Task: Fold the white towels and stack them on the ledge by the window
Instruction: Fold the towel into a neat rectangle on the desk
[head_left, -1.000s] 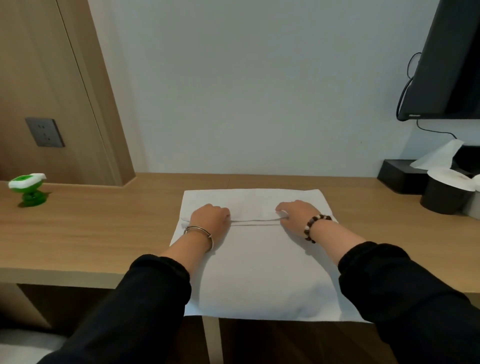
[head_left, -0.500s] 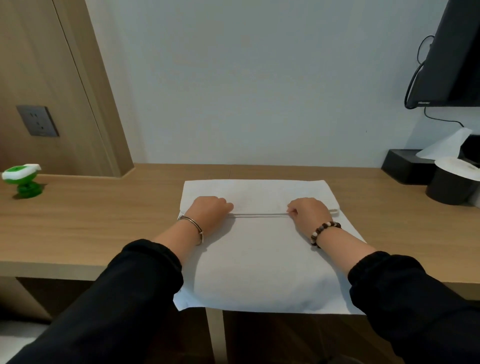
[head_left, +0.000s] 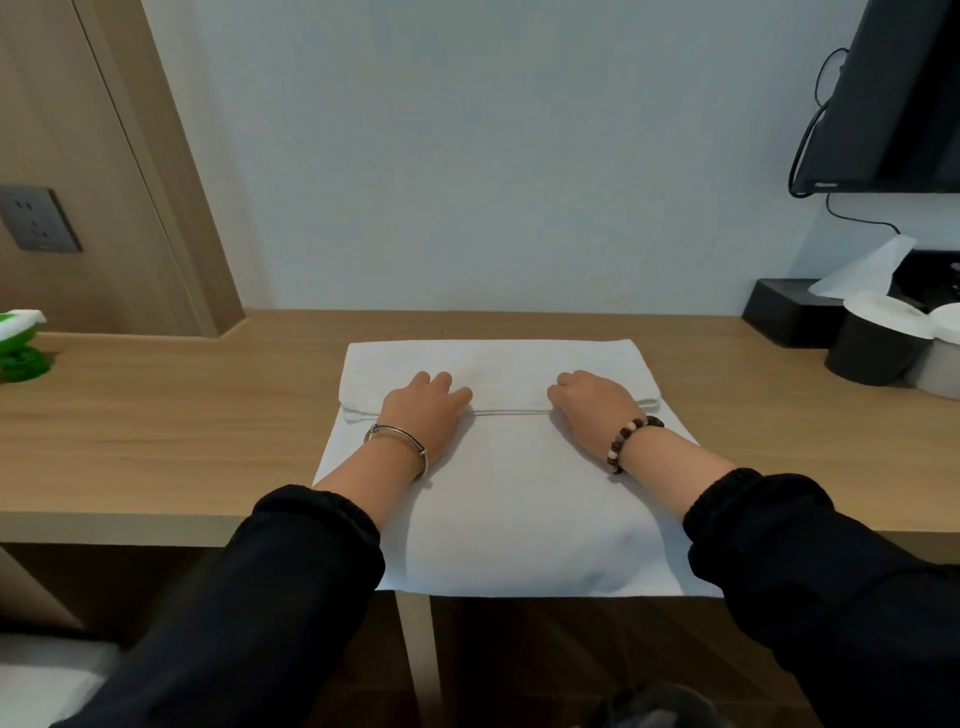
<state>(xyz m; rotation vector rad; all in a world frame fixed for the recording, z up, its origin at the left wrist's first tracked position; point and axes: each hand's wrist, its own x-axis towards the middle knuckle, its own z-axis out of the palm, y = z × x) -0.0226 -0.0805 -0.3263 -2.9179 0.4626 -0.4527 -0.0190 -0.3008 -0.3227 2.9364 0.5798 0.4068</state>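
- Head view: the white towel (head_left: 519, 509) is spread on the wooden desk (head_left: 156, 431), and its near edge hangs over the desk's front.
- Its far part is doubled back towards the person, and the hem of that flap runs crosswise between the two hands.
- The left hand (head_left: 423, 410) is laid on the flap's left end. Its fingers (head_left: 430, 380) are stretched forward and close together on the cloth, and the thumb is beside the hem.
- The right hand (head_left: 592, 402) is set on the flap's right end, over the hem. Its fingers are bent downward and the tips are hidden, so whether the hem is pinched cannot be told.
- A green object (head_left: 21, 348) is seen at the far left of the desk, and a black tissue box (head_left: 789, 312) at the far right.
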